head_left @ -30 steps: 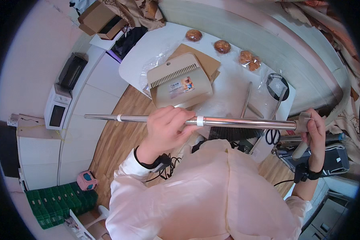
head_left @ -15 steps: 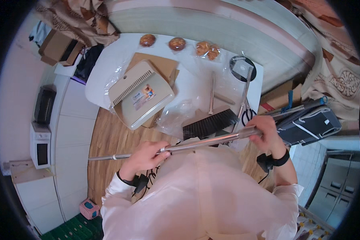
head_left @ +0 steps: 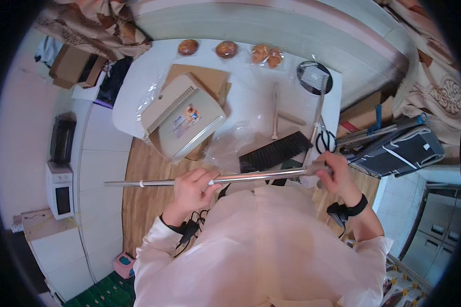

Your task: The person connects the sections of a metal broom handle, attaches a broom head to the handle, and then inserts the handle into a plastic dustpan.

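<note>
With your left grip (head_left: 193, 188) wrapped closed around the shiny silver metal pole (head_left: 261, 177) and your right grip (head_left: 337, 175) closed round its greyish end (head_left: 316, 168), steady it crosswise before your torso, clear of the black-bristled brush head (head_left: 275, 152) on the white surface (head_left: 246, 92).

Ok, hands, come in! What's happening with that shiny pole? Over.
Left fingers round the pole, near its middle. Right fingers at its thick end. Pole held crosswise. Brush lies just beyond, nothing seen blocking it.

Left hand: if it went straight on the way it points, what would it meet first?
The left hand would probably meet the clear plastic wrap on the table, though depth is unclear.
</note>
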### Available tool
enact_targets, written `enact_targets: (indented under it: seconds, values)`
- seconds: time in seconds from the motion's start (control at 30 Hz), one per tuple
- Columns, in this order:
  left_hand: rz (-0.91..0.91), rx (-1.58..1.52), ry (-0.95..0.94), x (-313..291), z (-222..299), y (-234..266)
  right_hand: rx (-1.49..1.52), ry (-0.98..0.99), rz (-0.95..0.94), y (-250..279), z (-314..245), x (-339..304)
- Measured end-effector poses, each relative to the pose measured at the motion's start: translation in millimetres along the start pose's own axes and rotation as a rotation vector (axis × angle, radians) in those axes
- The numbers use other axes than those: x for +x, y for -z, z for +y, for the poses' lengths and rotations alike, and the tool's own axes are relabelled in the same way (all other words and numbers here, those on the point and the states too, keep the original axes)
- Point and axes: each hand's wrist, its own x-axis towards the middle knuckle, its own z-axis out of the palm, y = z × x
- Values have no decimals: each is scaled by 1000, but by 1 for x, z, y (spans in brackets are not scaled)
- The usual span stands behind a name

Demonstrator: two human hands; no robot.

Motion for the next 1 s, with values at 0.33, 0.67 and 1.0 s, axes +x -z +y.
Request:
enact_targets:
  seconds: [0.33, 0.67, 1.0]
  values:
    - [254, 396, -204, -10, 1, 1, 627, -727, -305, 3, -8, 25]
    - [-754, -761, 344, -6, -8, -9, -182, 347, -183, 18, -12, 30]
    - [-212, 203, 8, 20, 3, 37, 16, 111, -183, 25, -23, 69]
